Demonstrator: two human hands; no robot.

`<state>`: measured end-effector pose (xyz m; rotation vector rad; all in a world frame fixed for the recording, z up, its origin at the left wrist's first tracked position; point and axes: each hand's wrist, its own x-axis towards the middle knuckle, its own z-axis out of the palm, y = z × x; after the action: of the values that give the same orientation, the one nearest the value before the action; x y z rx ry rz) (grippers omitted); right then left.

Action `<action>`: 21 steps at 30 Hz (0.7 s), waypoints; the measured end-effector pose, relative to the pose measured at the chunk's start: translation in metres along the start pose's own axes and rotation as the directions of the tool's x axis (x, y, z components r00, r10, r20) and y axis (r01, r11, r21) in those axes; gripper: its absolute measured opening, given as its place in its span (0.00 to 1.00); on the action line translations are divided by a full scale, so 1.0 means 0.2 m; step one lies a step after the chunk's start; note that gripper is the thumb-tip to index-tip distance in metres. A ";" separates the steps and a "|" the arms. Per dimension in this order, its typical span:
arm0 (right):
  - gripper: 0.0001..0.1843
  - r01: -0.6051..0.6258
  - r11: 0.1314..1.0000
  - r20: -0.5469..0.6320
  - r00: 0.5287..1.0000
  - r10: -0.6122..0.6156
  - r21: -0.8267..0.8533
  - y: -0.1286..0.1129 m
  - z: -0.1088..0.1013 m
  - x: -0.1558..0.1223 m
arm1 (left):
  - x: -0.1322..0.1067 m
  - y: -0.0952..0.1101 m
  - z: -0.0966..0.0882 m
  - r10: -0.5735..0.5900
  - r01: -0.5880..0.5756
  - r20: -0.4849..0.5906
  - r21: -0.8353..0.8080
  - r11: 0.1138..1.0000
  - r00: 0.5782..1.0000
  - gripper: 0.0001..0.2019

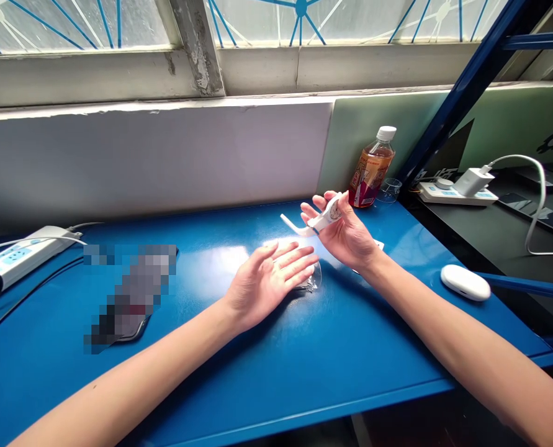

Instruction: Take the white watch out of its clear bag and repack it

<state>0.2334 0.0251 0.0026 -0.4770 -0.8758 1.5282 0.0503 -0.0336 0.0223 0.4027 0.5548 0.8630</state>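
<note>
A white wristwatch (334,211) with a round dial is held between the thumb and fingers of my right hand (344,233), raised above the table. Its white strap hangs out to the left in a curve. My left hand (269,279) is palm up with the fingers stretched out, holding nothing, lower and to the left of the watch. Behind and under its fingertips lies a clear plastic wrapper or container (314,279), partly hidden. A small white item (378,245) shows partly behind my right wrist.
On the blue table (267,385) a blurred phone (141,292) lies at left, near a white power strip (29,251) with cables. A drink bottle (373,167) stands at the back right beside a clear cup (388,190). A white case (465,282) sits near the right edge.
</note>
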 end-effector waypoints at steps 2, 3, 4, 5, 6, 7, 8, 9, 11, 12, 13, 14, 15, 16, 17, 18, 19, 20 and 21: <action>0.13 0.008 0.994 0.080 0.997 0.001 -0.113 0.01 0.00 -0.01 | 0.00 -0.02 -0.01 0.025 -0.031 0.050 0.108 0.994 0.998 0.20; 0.15 0.018 0.983 0.126 0.992 0.005 -0.182 0.02 0.00 -0.02 | 0.01 -0.02 -0.01 0.038 -0.048 0.064 0.170 0.984 0.997 0.19; 0.16 0.028 0.967 0.168 0.986 0.016 -0.254 0.03 0.00 -0.03 | 0.01 -0.03 -0.01 0.048 -0.063 0.069 0.233 0.970 0.997 0.19; 0.17 0.035 0.946 0.202 0.979 0.032 -0.323 0.03 0.01 -0.04 | 0.01 -0.04 -0.02 0.055 -0.071 0.065 0.293 0.953 0.996 0.20; 0.17 0.041 0.923 0.223 0.974 0.049 -0.383 0.03 0.01 -0.06 | 0.01 -0.05 -0.02 0.054 -0.072 0.060 0.346 0.935 0.997 0.21; 0.18 0.043 0.899 0.234 0.970 0.066 -0.435 0.03 0.02 -0.07 | 0.01 -0.05 -0.03 0.048 -0.065 0.055 0.391 0.918 0.997 0.21; 0.18 0.043 0.878 0.241 0.967 0.083 -0.477 0.03 0.02 -0.07 | 0.01 -0.06 -0.03 0.035 -0.053 0.050 0.428 0.902 0.998 0.20; 0.18 0.046 0.861 0.249 0.964 0.095 -0.506 0.03 0.03 -0.08 | 0.01 -0.07 -0.03 0.022 -0.041 0.045 0.460 0.887 0.999 0.19; 0.19 0.038 0.853 0.273 0.954 0.124 -0.521 0.03 0.04 -0.09 | 0.00 -0.09 -0.03 -0.009 -0.019 0.052 0.510 0.860 0.999 0.19; 0.20 0.022 0.868 0.289 0.947 0.142 -0.497 0.03 0.05 -0.09 | 0.00 -0.09 -0.03 -0.028 -0.010 0.062 0.531 0.847 0.998 0.20; 0.22 -0.006 0.891 0.307 0.938 0.163 -0.455 0.03 0.06 -0.09 | 0.00 -0.10 -0.03 -0.046 -0.001 0.073 0.546 0.838 0.996 0.20; 0.23 -0.043 0.915 0.322 0.928 0.185 -0.402 0.03 0.07 -0.09 | 0.00 -0.10 -0.02 -0.063 0.007 0.082 0.558 0.830 0.995 0.21; 0.25 -0.085 0.935 0.333 0.920 0.207 -0.345 0.02 0.08 -0.09 | -0.01 -0.11 -0.02 -0.077 0.015 0.087 0.565 0.825 0.993 0.22; 0.26 -0.128 0.947 0.343 0.911 0.229 -0.294 0.01 0.09 -0.10 | -0.01 -0.11 -0.02 -0.087 0.024 0.084 0.569 0.822 0.993 0.22; 0.27 -0.163 0.952 0.344 0.905 0.249 -0.260 0.00 0.11 -0.10 | -0.01 -0.11 -0.02 -0.088 0.030 0.074 0.570 0.821 0.993 0.23; 0.29 -0.202 0.952 0.343 0.899 0.273 -0.231 -0.02 0.12 -0.11 | 0.00 -0.12 -0.02 -0.079 0.032 0.059 0.571 0.821 0.995 0.23; 0.30 -0.241 0.950 0.358 0.885 0.298 -0.196 -0.04 0.13 -0.11 | 0.00 -0.12 -0.02 -0.066 0.030 0.042 0.572 0.819 0.997 0.23; 0.32 -0.282 0.945 0.367 0.872 0.325 -0.167 -0.05 0.14 -0.11 | 0.00 -0.12 -0.02 -0.052 0.026 0.027 0.577 0.816 0.998 0.23; 0.33 -0.317 0.938 0.370 0.862 0.347 -0.142 -0.07 0.14 -0.11 | 0.00 -0.11 -0.02 -0.038 0.021 0.017 0.582 0.813 0.999 0.23</action>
<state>0.2250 -0.0044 0.0260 -0.3965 -1.2118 1.9563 0.0616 -0.0466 0.0069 0.9657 0.7994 0.6389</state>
